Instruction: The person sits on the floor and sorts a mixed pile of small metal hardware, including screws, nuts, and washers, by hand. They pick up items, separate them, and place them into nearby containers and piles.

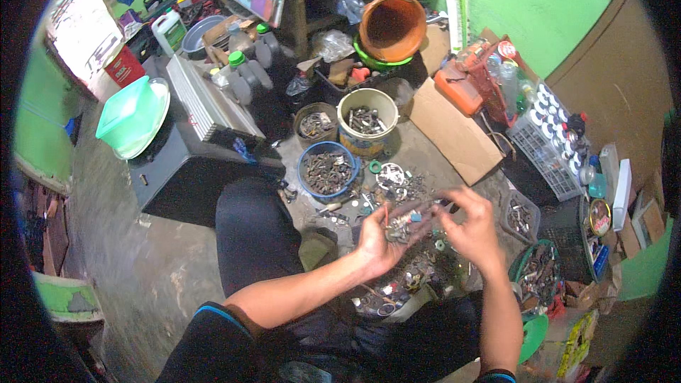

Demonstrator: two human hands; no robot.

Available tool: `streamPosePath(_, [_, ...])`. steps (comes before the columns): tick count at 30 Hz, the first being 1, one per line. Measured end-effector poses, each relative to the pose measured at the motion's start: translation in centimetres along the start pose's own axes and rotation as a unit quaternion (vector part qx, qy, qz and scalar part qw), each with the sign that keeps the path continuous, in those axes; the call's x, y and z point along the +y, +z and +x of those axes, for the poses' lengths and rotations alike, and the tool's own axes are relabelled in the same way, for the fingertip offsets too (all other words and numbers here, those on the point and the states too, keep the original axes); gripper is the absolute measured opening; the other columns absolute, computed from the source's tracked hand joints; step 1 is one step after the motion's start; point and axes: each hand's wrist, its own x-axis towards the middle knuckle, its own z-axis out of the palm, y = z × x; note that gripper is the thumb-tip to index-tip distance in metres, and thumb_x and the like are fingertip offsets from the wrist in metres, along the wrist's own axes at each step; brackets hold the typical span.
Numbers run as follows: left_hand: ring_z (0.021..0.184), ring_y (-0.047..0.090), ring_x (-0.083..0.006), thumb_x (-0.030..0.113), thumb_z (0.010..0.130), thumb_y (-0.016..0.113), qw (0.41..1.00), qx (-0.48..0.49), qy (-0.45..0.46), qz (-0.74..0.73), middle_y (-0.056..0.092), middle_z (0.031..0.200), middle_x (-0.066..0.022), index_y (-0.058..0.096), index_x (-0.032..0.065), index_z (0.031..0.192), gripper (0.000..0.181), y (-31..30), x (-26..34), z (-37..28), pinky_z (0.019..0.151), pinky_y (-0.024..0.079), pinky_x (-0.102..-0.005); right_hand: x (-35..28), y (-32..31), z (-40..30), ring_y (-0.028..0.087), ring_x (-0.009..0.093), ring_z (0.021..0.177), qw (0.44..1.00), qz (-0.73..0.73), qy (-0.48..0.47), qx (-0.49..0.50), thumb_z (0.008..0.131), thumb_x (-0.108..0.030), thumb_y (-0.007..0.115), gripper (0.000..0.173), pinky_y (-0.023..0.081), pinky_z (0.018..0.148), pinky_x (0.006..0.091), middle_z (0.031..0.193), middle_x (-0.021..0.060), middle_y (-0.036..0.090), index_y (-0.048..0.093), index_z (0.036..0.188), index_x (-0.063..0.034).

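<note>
Palm up, my left hand cups a pile of small mixed parts, among them a blue piece. My right hand is beside its fingertips, thumb and forefinger near each other; blur hides whether they pinch a small part. Beyond my hands stand a blue bucket of small dark parts and a cream plastic bucket of metal pieces. A smaller round tub holds more bits. A green ring and scattered small parts lie on the concrete floor. Below my hands is a heap of mixed small parts.
A flattened cardboard piece and a grey plastic crate of white-capped bottles are at the right. A clear container and a green basket hold more parts. At the left, a dark box stands beside my knee.
</note>
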Motion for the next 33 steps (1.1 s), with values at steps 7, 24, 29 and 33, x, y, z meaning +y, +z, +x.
streamPosePath(7, [0.124,0.052,-0.0265,0.041,0.103,0.017,0.994,-0.082,0.038,0.056,0.049,0.142,-0.0141,0.047,-0.002,0.135,0.061,0.9,1.6,-0.2,0.102,0.042,-0.0396,-1.5,-0.3,-0.6,0.062,0.035,0.091,0.993,0.018,-0.07,-0.089,0.076,-0.009,0.071,0.027,0.05,0.083,0.0421,0.095,0.0161,0.064,0.067,0.103,-0.0038])
streamPosePath(24, [0.126,0.05,-0.0283,0.04,0.103,0.016,0.99,-0.083,0.036,0.108,0.049,0.142,-0.0133,0.047,-0.0003,0.136,0.06,0.1,1.1,-0.6,0.107,0.038,-0.0453,-2.3,3.1,-1.7,0.067,0.028,0.077,0.995,0.046,-0.045,-0.078,0.067,-0.007,0.073,0.036,0.053,0.07,0.0361,0.085,0.0144,0.065,0.067,0.102,-0.0029])
streamPosePath(29, [0.127,0.049,-0.0296,0.04,0.103,0.016,0.995,-0.073,0.027,0.066,0.049,0.141,-0.0158,0.045,-0.0026,0.136,0.061,0.9,1.3,-0.8,0.109,0.038,-0.045,-2.8,1.2,-1.1,0.068,0.02,0.075,0.993,0.098,0.025,-0.065,0.064,-0.007,0.075,0.032,0.054,0.07,0.0302,0.084,0.012,0.069,0.072,0.095,-0.0024])
streamPosePath(33, [0.125,0.05,-0.0325,0.038,0.103,0.019,0.999,-0.004,0.011,0.031,0.053,0.134,-0.0195,0.046,-0.0039,0.132,0.058,1.1,0.9,-1.3,0.11,0.038,-0.0457,-1.7,-0.8,-0.1,0.07,0.024,0.078,0.982,0.141,0.127,-0.026,0.064,-0.011,0.077,0.033,0.054,0.072,0.0302,0.092,0.0167,0.07,0.073,0.096,-0.0027])
